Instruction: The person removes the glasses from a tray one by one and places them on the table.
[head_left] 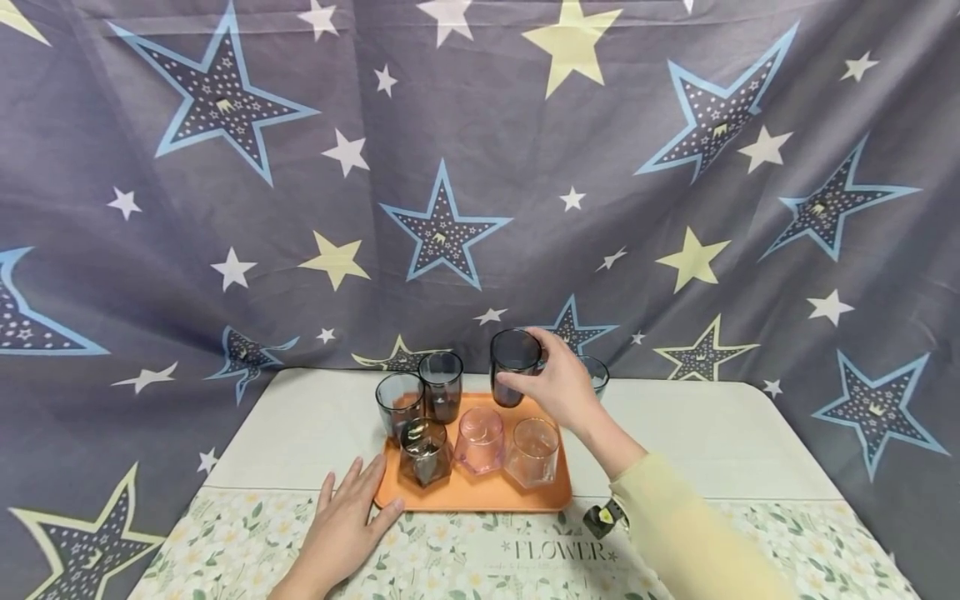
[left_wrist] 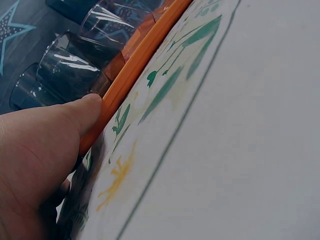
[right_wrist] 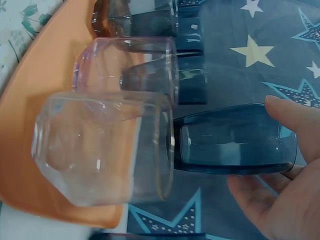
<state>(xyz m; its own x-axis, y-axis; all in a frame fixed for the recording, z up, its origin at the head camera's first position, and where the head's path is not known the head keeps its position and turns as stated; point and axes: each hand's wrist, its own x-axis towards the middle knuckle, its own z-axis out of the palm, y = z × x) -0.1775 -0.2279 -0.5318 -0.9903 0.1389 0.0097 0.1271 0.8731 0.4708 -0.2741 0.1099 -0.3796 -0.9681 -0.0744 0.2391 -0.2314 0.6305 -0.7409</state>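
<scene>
My right hand (head_left: 558, 383) grips a dark blue-grey drinking glass (head_left: 515, 358) near its rim, thumb on one side and fingers on the other. In the right wrist view this glass (right_wrist: 235, 142) appears just beyond a clear glass. My left hand (head_left: 341, 521) lies at the front left corner of an orange tray (head_left: 480, 498), fingers extended, with its thumb (left_wrist: 90, 107) touching the rim. Along the tray's front stand a smoky brown glass (head_left: 425, 454), a pink glass (head_left: 480, 442) and a clear glass (head_left: 534, 454). Two more dark glasses, one wider (head_left: 400, 404) and one taller (head_left: 442, 387), stand at the back left.
Another bluish glass (head_left: 597, 375) is partly hidden behind my right hand. The table carries a white cloth with a floral front part (head_left: 247, 533). A grey star-patterned curtain (head_left: 480, 167) hangs behind it. A dark wrist device (head_left: 602, 518) sits by the right sleeve.
</scene>
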